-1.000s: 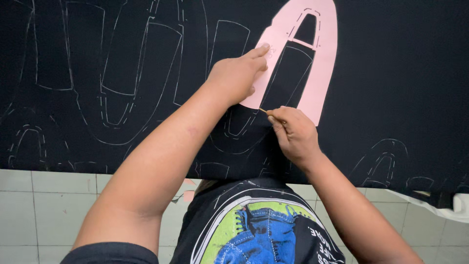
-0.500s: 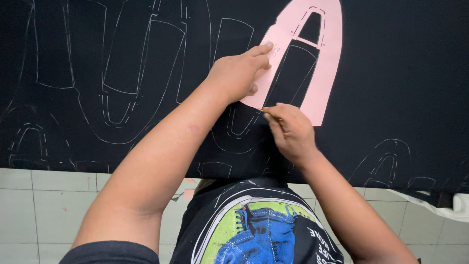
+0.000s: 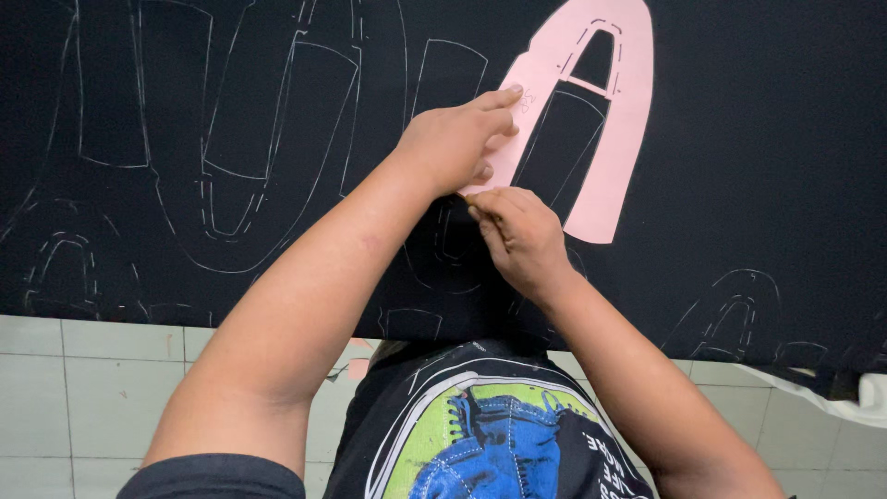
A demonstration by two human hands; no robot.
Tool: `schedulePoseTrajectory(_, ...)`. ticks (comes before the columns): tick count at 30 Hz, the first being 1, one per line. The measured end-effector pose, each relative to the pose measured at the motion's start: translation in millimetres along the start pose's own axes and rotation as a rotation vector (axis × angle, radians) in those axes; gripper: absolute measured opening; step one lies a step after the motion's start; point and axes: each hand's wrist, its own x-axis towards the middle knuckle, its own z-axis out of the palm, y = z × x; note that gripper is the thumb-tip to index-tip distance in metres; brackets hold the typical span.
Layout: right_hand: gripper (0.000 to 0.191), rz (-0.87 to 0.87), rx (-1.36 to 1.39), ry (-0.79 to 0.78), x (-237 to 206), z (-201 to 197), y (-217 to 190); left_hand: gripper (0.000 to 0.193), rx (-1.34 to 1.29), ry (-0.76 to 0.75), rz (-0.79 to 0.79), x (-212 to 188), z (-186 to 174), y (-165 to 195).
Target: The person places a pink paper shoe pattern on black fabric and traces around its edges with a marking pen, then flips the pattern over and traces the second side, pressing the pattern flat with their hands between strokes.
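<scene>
The left hand lies flat, fingers together, pressing the lower left leg of the pink arch-shaped paper template onto the black fabric. The right hand — fingers pinched on a thin marking tool, barely visible — sits just below that leg's end. White traced outlines cover the fabric leftward.
</scene>
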Motion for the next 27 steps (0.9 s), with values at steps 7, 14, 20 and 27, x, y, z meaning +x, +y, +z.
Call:
schedulePoseTrajectory(7,0.015,-0.027,-0.023,-0.064,2.8,-3.3,-0.1,0.054,0.001,0.021,0.032,0.0,1.1,-1.9)
schedulePoseTrajectory(14,0.009,0.047,-0.182,-0.071,-6.9,-32.3,-0.2,0.034,0.191,0.069,0.012,2.0,5.2,17.9)
schedulePoseTrajectory(20,0.015,0.238,-0.156,0.275,8.4,-86.6,54.7,0.024,0.516,0.123,0.073,23.4,22.6,41.2)
schedulePoseTrajectory(27,0.017,0.358,-0.177,0.280,43.3,-112.6,122.7,0.084,0.542,-0.011,0.026,55.1,8.2,60.7)
